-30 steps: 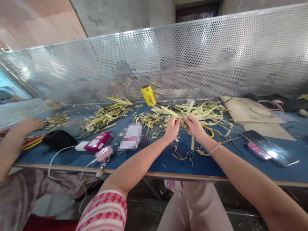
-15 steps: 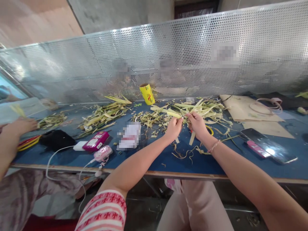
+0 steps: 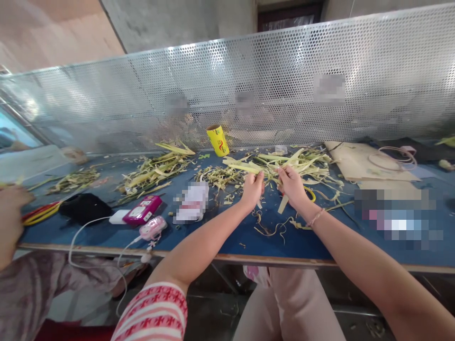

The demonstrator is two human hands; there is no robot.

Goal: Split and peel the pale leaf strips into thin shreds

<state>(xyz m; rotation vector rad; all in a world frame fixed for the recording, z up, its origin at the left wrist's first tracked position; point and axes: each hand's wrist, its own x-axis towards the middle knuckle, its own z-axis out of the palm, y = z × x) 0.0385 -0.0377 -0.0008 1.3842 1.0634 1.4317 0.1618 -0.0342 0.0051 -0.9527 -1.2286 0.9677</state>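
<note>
Behind the blue bench (image 3: 220, 237) stands a perforated screen (image 3: 284, 80). My left hand (image 3: 251, 189) and right hand (image 3: 292, 184) are close together, both pinching pale leaf strips (image 3: 273, 166).

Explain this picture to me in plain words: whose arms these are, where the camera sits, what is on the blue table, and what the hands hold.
The camera sits on a person's head, looking down at their own arms. Their left hand and right hand pinch a pale green leaf strip between them, above a pile of strips. On the blue table also lie a yellow roll, a pink case and a black pouch. The hand at the far left belongs to another person.
</note>
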